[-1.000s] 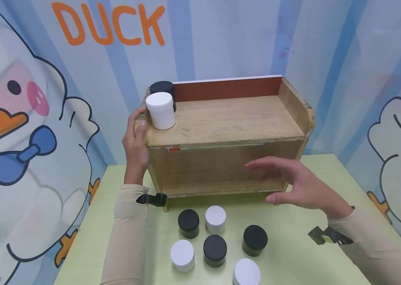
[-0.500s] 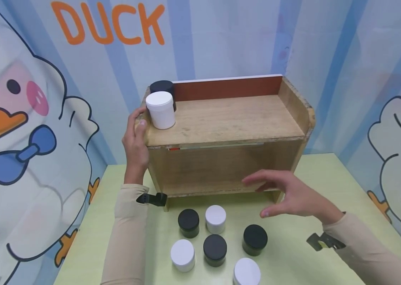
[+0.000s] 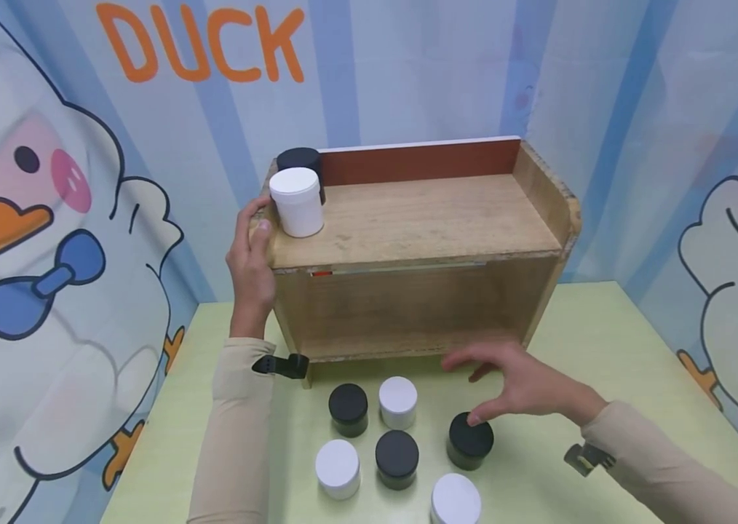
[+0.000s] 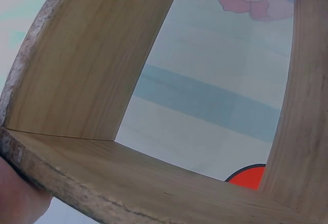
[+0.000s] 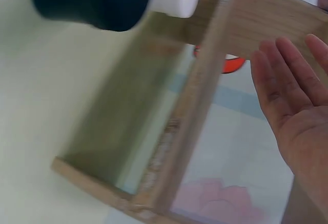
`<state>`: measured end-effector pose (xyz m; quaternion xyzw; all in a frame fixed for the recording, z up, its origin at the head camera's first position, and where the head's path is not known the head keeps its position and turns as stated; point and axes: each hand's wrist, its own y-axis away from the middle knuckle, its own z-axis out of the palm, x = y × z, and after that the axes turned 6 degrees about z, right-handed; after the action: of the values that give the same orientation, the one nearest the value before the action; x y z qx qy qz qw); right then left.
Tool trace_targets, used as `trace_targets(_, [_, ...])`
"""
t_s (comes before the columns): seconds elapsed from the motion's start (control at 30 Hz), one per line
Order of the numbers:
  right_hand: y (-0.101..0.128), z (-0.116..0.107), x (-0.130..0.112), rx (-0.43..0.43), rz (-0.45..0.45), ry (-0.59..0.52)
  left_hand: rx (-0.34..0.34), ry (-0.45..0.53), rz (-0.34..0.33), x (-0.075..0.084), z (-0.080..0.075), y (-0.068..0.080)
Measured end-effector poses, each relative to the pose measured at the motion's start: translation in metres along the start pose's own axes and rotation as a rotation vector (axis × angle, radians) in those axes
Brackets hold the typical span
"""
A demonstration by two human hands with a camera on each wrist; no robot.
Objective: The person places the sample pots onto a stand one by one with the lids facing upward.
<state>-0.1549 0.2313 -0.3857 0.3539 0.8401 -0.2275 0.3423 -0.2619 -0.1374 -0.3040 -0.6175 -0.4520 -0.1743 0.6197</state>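
Observation:
My left hand (image 3: 253,266) grips the left side of the two-tier wooden shelf (image 3: 421,222), its thumb in front of the panel. On the top board beside it stand a white jar (image 3: 297,204) and, behind that, a black jar (image 3: 306,159). My right hand (image 3: 520,378) holds nothing, fingers apart. Its thumb overlaps the lid of the rightmost black jar (image 3: 469,445) on the table in the head view. In the right wrist view the palm and straight fingers (image 5: 292,85) show, with a dark jar (image 5: 95,1) at the upper left.
In front of the shelf, several more jars stand on the pale green table (image 3: 578,466): black jars (image 3: 348,409) and white jars (image 3: 337,468). A striped duck-print curtain (image 3: 408,65) hangs behind and on both sides.
My right hand has come down and slightly left, from before the shelf's lower tier to the rightmost black jar. The left hand, shelf and jars stay as they were.

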Motion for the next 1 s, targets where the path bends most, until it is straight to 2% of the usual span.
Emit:
trace_targets(0.17, [0.006, 0.011, 0.015, -0.090, 0.131, 0.030, -0.003, 0.004, -0.006, -0.001, 0.001, -0.001])
trace_targets(0.27, [0.008, 0.018, 0.023, -0.141, 0.173, 0.069, -0.002, 0.001, -0.007, -0.001, 0.001, 0.000])
trace_targets(0.43, [0.009, 0.027, 0.031, -0.184, 0.181, 0.129, 0.009, -0.014, -0.006, -0.001, 0.000, 0.000])
trace_targets(0.63, [0.010, 0.031, 0.033, -0.188, 0.181, 0.170, 0.008, -0.016, -0.016, -0.001, 0.000, 0.000])
trace_targets(1.0, [0.014, 0.039, 0.041, -0.200, 0.206, 0.158, 0.000, -0.008, -0.015, 0.000, 0.001, 0.000])
